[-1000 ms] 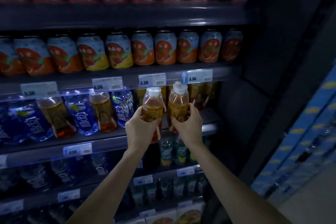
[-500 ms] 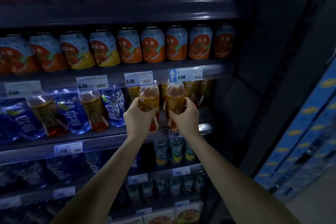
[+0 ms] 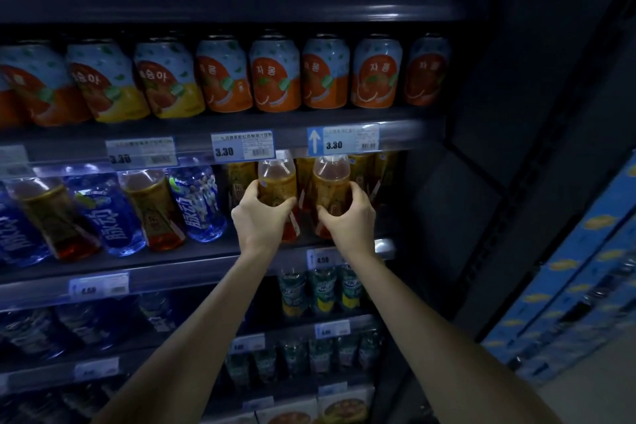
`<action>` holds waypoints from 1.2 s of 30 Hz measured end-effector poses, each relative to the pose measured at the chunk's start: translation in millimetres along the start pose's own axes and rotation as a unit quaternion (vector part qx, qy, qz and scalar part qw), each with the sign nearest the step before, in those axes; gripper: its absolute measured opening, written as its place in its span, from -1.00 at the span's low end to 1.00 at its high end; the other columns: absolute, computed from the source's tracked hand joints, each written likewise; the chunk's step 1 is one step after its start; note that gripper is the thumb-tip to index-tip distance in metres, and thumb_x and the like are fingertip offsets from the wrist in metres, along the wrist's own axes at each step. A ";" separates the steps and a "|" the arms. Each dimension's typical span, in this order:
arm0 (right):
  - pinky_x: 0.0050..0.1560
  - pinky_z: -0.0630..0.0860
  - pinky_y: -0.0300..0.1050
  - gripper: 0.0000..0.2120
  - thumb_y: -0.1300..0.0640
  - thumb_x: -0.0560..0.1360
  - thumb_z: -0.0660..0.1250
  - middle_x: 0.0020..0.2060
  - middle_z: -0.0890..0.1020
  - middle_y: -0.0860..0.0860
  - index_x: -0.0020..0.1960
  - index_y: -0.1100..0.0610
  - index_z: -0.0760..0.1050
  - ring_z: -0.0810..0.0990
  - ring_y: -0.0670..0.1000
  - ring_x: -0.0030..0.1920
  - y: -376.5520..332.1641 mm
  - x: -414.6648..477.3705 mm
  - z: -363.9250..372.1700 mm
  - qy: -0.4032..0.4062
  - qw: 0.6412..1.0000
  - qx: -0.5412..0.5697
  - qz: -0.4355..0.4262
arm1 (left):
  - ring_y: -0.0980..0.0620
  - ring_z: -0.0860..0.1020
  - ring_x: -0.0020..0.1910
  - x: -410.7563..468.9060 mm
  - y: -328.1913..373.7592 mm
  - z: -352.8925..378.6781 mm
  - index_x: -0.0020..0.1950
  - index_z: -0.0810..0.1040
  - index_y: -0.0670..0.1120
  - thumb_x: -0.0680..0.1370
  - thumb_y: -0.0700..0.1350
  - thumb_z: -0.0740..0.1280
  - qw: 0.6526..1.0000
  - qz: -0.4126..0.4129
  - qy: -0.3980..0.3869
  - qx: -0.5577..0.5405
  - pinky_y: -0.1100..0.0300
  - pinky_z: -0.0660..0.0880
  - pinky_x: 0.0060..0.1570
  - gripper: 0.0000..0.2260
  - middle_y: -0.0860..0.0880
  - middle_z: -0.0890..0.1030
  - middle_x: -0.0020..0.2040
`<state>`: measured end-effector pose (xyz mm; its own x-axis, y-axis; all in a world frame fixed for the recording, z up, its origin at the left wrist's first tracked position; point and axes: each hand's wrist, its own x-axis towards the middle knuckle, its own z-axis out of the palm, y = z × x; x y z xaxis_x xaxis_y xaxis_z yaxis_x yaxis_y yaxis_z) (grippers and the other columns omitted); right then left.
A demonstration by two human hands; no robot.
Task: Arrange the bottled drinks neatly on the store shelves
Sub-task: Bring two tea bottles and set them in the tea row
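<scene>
Hands grip 2 amber tea bottles side by side at the front of the middle shelf (image 3: 213, 253): the left hand (image 3: 257, 217) wraps the left bottle (image 3: 277, 182), the right hand (image 3: 349, 217) wraps the right bottle (image 3: 331, 184). Both bottles stand upright, long axes vertical, necks tucked just under the price rail (image 3: 241, 148) above. Matching bottles (image 3: 364, 172) stand directly behind them. The coming push likely runs straight back, each hand equally near its own bottle.
</scene>
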<state>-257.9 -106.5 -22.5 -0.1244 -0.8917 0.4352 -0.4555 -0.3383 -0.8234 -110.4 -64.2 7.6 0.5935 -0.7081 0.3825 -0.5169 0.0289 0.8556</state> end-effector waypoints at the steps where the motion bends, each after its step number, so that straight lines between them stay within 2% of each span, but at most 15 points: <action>1: 0.20 0.31 -0.27 -0.28 -0.01 0.35 0.52 0.26 0.50 0.06 0.41 0.18 0.34 0.43 0.01 0.29 0.8 -0.9 0.6 0.001 1.000 -0.001 -0.003 | 0.23 0.58 -0.15 -1.6 -1.2 2.3 0.31 0.48 -0.11 0.34 0.06 0.56 1.000 0.001 -0.002 -0.005 0.56 0.37 -0.17 -0.39 0.12 0.60 -0.15; 4: 0.20 0.28 -0.31 -0.26 -0.02 0.38 0.50 0.31 0.46 0.06 0.44 0.16 0.29 0.40 -0.01 0.32 1.2 -4.9 3.8 0.002 1.000 0.004 -0.003 | 0.38 0.52 -0.23 -5.6 -4.2 7.9 0.33 0.46 -0.12 0.34 0.03 0.56 1.000 -0.002 0.003 -0.015 0.63 0.32 -0.21 -0.38 0.14 0.59 -0.15; 6: 0.22 0.27 -0.30 -0.26 -0.02 0.39 0.49 0.33 0.44 0.07 0.45 0.18 0.27 0.39 0.00 0.34 2.0 -9.7 7.2 0.008 1.000 0.011 0.001 | 0.27 0.54 -0.06 -7.0 -6.8 10.0 0.34 0.43 -0.10 0.35 0.02 0.56 1.000 0.001 0.003 -0.024 0.53 0.38 -0.06 -0.37 0.06 0.60 0.03; 8: 0.24 0.29 -0.27 -0.24 -0.02 0.39 0.50 0.33 0.43 0.09 0.45 0.20 0.27 0.39 0.02 0.34 2.1 -15.8 11.3 0.023 1.000 0.018 0.011 | 0.11 0.49 0.18 -8.6 -10.7 11.0 0.40 0.36 -0.10 0.36 0.03 0.55 1.000 -0.006 0.000 -0.028 0.28 0.43 0.17 -0.31 -0.01 0.52 0.22; 10: 0.21 0.34 -0.25 -0.24 -0.02 0.37 0.52 0.31 0.43 0.07 0.44 0.21 0.28 0.40 0.00 0.31 2.6 -20.5 15.6 0.041 0.999 0.014 0.017 | 0.06 0.42 0.26 -11.9 -16.1 11.3 0.43 0.31 -0.11 0.36 0.04 0.55 0.999 -0.027 -0.005 -0.023 0.19 0.39 0.23 -0.26 -0.03 0.45 0.28; 14: 0.15 0.38 -0.23 -0.28 -0.03 0.38 0.51 0.26 0.42 0.05 0.40 0.21 0.30 0.43 0.00 0.26 3.4 -23.4 20.2 0.063 0.997 0.001 0.036 | 0.05 0.44 0.24 -17.7 -32.3 12.6 0.38 0.38 -0.11 0.37 0.07 0.53 0.999 -0.042 -0.025 -0.006 0.27 0.34 0.14 -0.33 -0.02 0.47 0.25; 20: 0.10 0.32 -0.34 -0.31 -0.04 0.38 0.51 0.23 0.46 0.04 0.38 0.22 0.35 0.44 -0.04 0.21 5.6 -21.7 18.2 0.064 0.998 -0.016 0.022 | 0.06 0.50 0.16 -19.0 -40.8 17.0 0.31 0.44 -0.09 0.37 0.11 0.52 0.999 -0.035 -0.023 -0.012 0.21 0.45 0.13 -0.40 0.00 0.52 0.18; 24: 0.12 0.39 -0.28 -0.32 -0.05 0.38 0.50 0.23 0.47 0.05 0.37 0.23 0.37 0.47 -0.01 0.22 12.5 -19.0 11.6 0.057 0.998 -0.018 0.017 | 0.07 0.50 0.14 -23.2 -37.6 27.2 0.30 0.44 -0.06 0.37 0.14 0.52 0.999 -0.031 -0.040 -0.017 0.11 0.52 0.14 -0.40 0.03 0.51 0.16; 26: 0.14 0.44 -0.22 -0.32 -0.05 0.38 0.50 0.23 0.47 0.06 0.36 0.24 0.37 0.47 0.01 0.22 17.8 -16.1 5.2 0.062 0.998 -0.019 0.018 | 0.09 0.50 0.13 -27.2 -33.2 35.3 0.30 0.44 -0.05 0.37 0.15 0.51 0.998 -0.029 -0.046 -0.025 0.15 0.51 0.11 -0.41 0.06 0.50 0.14; 31: 0.13 0.44 -0.19 -0.33 -0.01 0.37 0.52 0.20 0.49 0.08 0.35 0.25 0.39 0.50 0.04 0.21 29.3 -6.2 -11.7 0.084 0.996 -0.020 0.031 | 0.21 0.46 0.04 -38.6 -19.9 55.2 0.23 0.44 0.03 0.37 0.15 0.51 0.997 -0.025 -0.068 -0.041 0.42 0.36 -0.08 -0.48 0.13 0.47 0.08; 35: 0.19 0.47 -0.08 -0.32 -0.02 0.36 0.52 0.21 0.50 0.11 0.36 0.24 0.38 0.49 0.08 0.22 36.5 0.3 -24.4 0.088 0.995 -0.018 0.050 | 0.16 0.46 0.07 -43.0 -11.3 71.6 0.26 0.44 -0.02 0.38 0.14 0.51 0.995 -0.026 -0.082 -0.041 0.31 0.43 0.01 -0.46 0.10 0.46 0.11; 36: 0.20 0.47 -0.07 -0.32 -0.02 0.36 0.52 0.21 0.51 0.12 0.36 0.24 0.39 0.49 0.08 0.22 38.2 1.7 -27.2 0.090 0.994 -0.020 0.053 | 0.16 0.46 0.07 -43.8 -9.1 75.3 0.27 0.44 -0.03 0.38 0.14 0.51 0.995 -0.026 -0.085 -0.042 0.34 0.42 0.01 -0.45 0.11 0.45 0.11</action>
<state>-299.5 -112.7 -43.3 -0.3274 -0.8526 0.4073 -0.4656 -0.2295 -0.8547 -178.2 -86.6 -43.2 0.5015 -0.8191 0.2785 -0.4305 0.0430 0.9016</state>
